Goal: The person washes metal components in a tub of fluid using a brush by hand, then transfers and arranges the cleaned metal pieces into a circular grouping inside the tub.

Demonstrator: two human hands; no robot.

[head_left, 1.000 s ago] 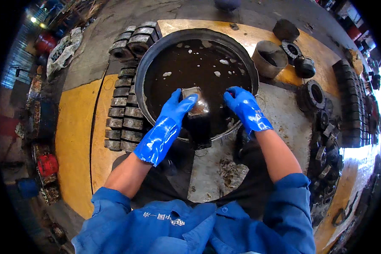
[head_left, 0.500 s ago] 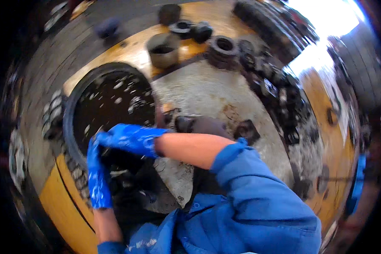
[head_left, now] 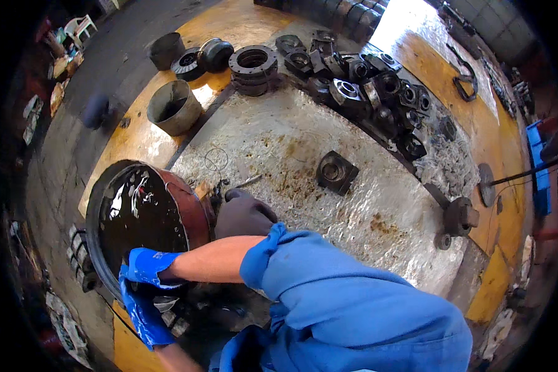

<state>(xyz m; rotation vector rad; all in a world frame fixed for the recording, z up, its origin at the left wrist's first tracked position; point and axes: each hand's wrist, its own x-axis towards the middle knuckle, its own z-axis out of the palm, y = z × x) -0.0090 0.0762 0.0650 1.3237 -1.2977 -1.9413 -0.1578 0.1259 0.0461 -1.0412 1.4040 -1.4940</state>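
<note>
A round drum [head_left: 189,208] with a rusty red side and dark rim holds dark liquid with pale bright patches on its surface. Over its near edge my two blue-gloved hands meet. My left hand [head_left: 144,315] comes up from below with its fingers bent towards the right hand. My right hand [head_left: 152,266] reaches across from the right, its fingers curled down against the left. Both look closed, but whatever lies between them is hidden by the gloves. A dark rounded thing [head_left: 245,216] stands beside the drum, close to my right forearm.
A square metal part with a round bore [head_left: 336,172] lies on the worn metal sheet [head_left: 279,139]. Similar greasy parts [head_left: 369,87] are heaped at the far right. A grey bucket [head_left: 175,108] and stacked flanged rings [head_left: 253,68] stand beyond the drum. A rod with a disc [head_left: 488,185] stands right.
The view has shifted and is sharper, with the drum now lower in it. My hands stay together at the drum's near edge, the right one bent more sharply downward.
</note>
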